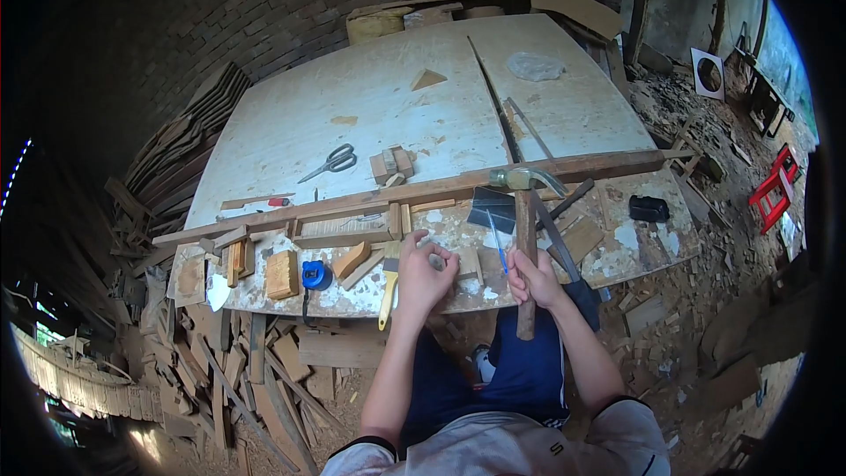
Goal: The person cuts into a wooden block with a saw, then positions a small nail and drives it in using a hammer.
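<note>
My right hand (539, 284) is closed around the wooden handle of a claw hammer (526, 234). The hammer's metal head is at the far end, above the table's near part. A thin blue pen-like stick (499, 247) shows just left of the handle, close to my right fingertips. My left hand (425, 275) is over the table's front edge with its fingers curled and thumb and forefinger pinched. What lies in that pinch, if anything, is too small to make out. Beside my left wrist lies a paintbrush (388, 295) with a yellow handle. A dark flat block (492, 210) rests between the hands, farther back.
A long wooden beam (405, 191) crosses the worktable (291, 141). In front of it are a wooden frame (344, 229), a blue tape measure (316, 274) and wood blocks (282, 274). Scissors (333, 161) lie behind it. A black case (649, 208) sits right. Scrap wood (264, 379) covers the floor.
</note>
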A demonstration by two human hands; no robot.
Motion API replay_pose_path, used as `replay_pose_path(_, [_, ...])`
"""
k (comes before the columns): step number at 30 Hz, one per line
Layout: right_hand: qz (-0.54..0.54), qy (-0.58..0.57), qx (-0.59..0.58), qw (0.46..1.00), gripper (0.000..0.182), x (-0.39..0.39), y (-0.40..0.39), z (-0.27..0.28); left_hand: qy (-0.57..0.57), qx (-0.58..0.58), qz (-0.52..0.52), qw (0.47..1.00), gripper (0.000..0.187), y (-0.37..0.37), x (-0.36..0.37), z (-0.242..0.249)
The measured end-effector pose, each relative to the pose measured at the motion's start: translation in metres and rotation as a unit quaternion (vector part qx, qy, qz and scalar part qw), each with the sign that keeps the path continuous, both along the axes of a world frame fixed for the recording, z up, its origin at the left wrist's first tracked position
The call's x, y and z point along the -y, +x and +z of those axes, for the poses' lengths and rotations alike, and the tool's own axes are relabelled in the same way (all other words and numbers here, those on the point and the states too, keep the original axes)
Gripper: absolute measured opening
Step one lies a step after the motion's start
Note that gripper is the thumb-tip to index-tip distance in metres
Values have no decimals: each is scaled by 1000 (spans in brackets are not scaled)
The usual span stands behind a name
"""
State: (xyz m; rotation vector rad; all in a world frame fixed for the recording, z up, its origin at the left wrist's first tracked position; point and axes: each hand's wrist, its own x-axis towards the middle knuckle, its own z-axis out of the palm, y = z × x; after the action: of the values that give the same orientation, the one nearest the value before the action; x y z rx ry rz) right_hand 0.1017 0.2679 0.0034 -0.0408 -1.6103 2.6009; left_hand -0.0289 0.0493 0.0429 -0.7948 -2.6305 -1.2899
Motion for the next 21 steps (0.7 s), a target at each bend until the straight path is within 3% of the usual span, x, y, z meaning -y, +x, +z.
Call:
replay_pose_path(8, [-1,19,8,1000,37,2,2,6,-157,3,-29,987,20,-6,-15,37])
replay_pose_path(21, [-4,28,19,999,41,2,3,10,-207,-116,-89,967,15,-19,-24,24])
